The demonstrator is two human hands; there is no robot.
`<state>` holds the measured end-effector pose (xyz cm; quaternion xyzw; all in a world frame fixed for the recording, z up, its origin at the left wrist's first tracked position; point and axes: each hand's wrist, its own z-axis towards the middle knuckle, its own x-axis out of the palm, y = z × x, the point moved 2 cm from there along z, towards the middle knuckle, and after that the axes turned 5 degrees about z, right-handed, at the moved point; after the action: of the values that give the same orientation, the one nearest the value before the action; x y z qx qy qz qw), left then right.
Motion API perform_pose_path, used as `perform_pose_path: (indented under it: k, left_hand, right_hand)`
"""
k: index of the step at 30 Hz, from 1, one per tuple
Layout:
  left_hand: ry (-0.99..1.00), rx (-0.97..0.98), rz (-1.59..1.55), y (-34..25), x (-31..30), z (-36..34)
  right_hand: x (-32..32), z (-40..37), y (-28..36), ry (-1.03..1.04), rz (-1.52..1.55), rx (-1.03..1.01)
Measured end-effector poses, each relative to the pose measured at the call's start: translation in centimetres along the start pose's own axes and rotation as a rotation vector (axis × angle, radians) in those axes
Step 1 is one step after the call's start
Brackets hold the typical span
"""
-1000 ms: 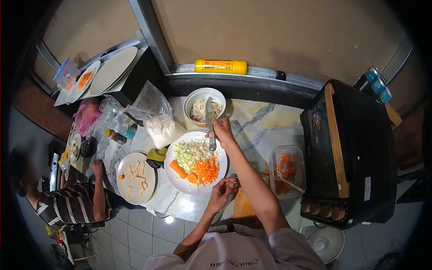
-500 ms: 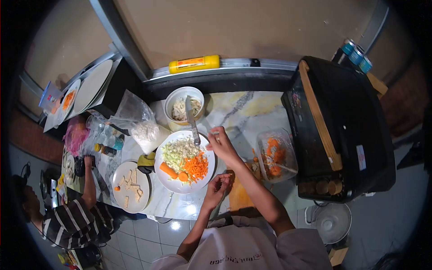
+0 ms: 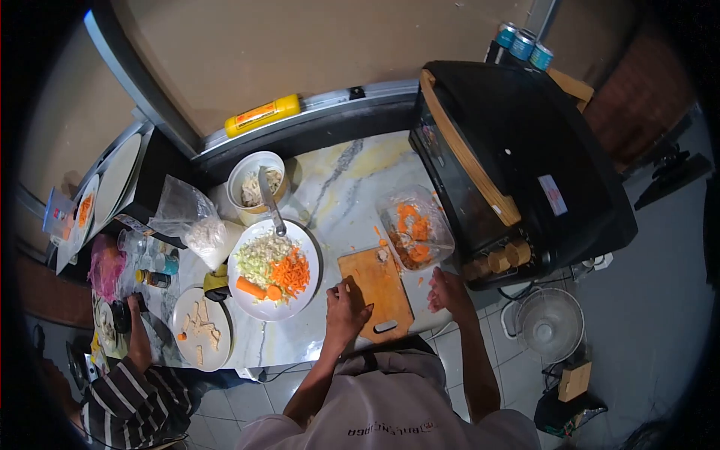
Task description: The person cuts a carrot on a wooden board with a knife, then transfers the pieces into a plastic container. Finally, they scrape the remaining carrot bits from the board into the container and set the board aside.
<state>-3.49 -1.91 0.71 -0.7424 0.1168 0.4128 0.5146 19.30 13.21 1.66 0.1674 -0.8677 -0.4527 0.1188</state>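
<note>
My left hand (image 3: pixel 345 313) rests at the left edge of the wooden cutting board (image 3: pixel 379 289), fingers apart and holding nothing I can see. To the right of the board is my right hand (image 3: pixel 448 294), its fingers slightly curled and parted, just below the plastic container (image 3: pixel 415 229) of orange peelings. Left of my left hand, a white plate (image 3: pixel 311 259) holds chopped pale vegetables, diced carrot and larger carrot pieces. A knife (image 3: pixel 268 199) lies across the rim of a white bowl (image 3: pixel 234 180) of shredded food, its handle end over the plate.
A black oven (image 3: pixel 525 142) stands at the right. On the left are a plate of pale strips (image 3: pixel 217 356), a bag of white powder (image 3: pixel 206 238) and small bottles (image 3: pixel 154 278). A co-worker in a striped shirt (image 3: pixel 135 397) is at the far left. A lidded pot (image 3: pixel 544 326) sits low right.
The view has turned right. My right hand has left the plate's side and moved to below the container. My left hand now touches the board, which is no longer covered by my arm.
</note>
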Motion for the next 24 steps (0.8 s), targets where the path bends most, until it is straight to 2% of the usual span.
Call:
perform_pose_path:
  k: [1, 4, 7, 10, 13, 16, 19, 24]
  left_hand:
    - [0.038, 0.001, -0.025, -0.3, 0.2, -0.3]
    - [0.013, 0.012, 0.012, -0.7, 0.8, -0.8]
    - [0.011, 0.049, -0.011, -0.6, 0.8, -1.2]
    - [0.092, -0.064, -0.032, -1.1, 0.5, -2.0]
    - [0.031, 0.001, 0.049, -0.9, 1.7, -3.1]
    - [-0.048, -0.012, 0.064, -1.1, 2.4, -4.1]
    - [-0.098, -0.051, 0.159, -1.7, 3.1, -4.5]
    - [-0.114, -0.156, 0.101, -1.4, 2.1, -4.0]
  right_hand:
    - [0.1, 0.7, -0.4, -0.024, 0.090, 0.082]
    - [0.2, 2.8, -1.3, -0.042, 0.181, 0.053]
    - [0.7, 4.5, -1.0, -0.104, 0.134, 0.016]
    - [1.3, 5.3, -0.2, -0.100, 0.145, -0.049]
    - [2.0, 4.7, 0.5, -0.106, 0.198, -0.121]
    - [2.1, 3.5, 1.1, -0.093, 0.211, -0.174]
    - [1.7, 1.9, 1.6, -0.070, 0.229, -0.197]
    - [0.2, -0.9, 2.1, -0.037, 0.239, -0.198]
